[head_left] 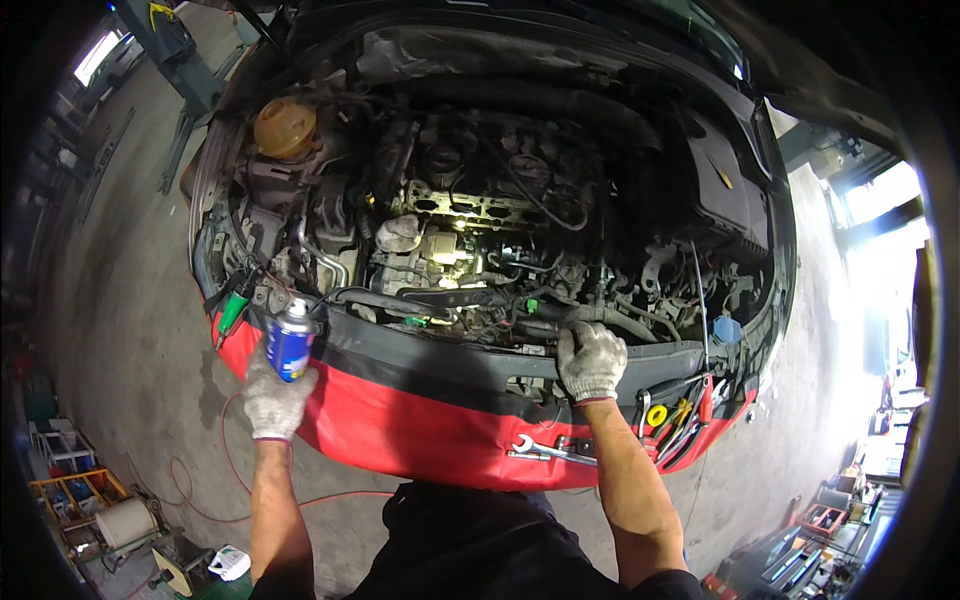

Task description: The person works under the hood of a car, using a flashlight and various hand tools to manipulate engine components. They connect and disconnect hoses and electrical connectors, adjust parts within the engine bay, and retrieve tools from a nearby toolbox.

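Observation:
In my gloved left hand point(275, 395) is a blue spray can point(290, 342) with a whitish top, held upright over the left front corner of the car. The fingers are wrapped round it. My gloved right hand point(592, 362) rests on the dark front panel point(420, 350) of the engine bay, its fingers curled; what they hold, if anything, is hidden. Ahead lies the open engine point(480, 190), with light on a row of ports. A crumpled whitish cloth or glove point(399, 234) sits among the parts. Beside the can is a green-handled tool point(232, 312).
A red cover point(400, 425) drapes the car's front. Wrenches point(545, 450), pliers point(678, 425) and a yellow tape roll point(656, 415) lie on its right side. An amber reservoir point(285, 128) stands back left. A red hose point(220, 518) trails over the floor. Tool carts flank both sides.

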The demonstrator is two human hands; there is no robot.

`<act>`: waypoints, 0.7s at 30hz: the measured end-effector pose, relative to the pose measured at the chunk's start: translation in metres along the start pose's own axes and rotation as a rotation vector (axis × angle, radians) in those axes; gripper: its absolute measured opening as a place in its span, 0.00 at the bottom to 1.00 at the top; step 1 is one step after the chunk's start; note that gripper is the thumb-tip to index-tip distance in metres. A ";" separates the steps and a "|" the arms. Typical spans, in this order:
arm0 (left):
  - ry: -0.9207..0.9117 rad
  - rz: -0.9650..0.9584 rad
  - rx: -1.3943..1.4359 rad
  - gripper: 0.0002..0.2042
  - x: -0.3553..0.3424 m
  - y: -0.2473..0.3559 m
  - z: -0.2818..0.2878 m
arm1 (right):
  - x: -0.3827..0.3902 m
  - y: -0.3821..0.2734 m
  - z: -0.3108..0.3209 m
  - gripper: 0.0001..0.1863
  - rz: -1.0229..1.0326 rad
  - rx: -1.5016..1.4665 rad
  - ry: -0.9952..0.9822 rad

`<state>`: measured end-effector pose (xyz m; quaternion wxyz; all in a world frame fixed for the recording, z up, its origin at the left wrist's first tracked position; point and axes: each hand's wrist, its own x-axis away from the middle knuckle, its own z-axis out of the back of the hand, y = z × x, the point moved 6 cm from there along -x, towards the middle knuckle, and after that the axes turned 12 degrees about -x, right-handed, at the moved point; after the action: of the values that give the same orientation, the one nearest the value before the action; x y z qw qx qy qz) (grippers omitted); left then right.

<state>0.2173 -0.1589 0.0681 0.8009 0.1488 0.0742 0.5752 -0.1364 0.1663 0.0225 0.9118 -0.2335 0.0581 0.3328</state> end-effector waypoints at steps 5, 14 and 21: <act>0.099 0.072 -0.037 0.44 -0.033 -0.035 0.022 | 0.000 0.001 0.000 0.10 0.017 -0.007 0.018; 0.114 -0.013 -0.253 0.47 -0.077 -0.069 0.005 | -0.001 -0.004 0.001 0.10 0.015 -0.006 0.019; 0.108 -0.097 -0.276 0.48 -0.080 -0.053 0.001 | 0.000 -0.001 0.000 0.10 0.009 0.000 -0.007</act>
<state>0.2390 -0.2505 0.0476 0.8354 0.0025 0.0447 0.5478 -0.1359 0.1659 0.0232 0.9105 -0.2321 0.0560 0.3375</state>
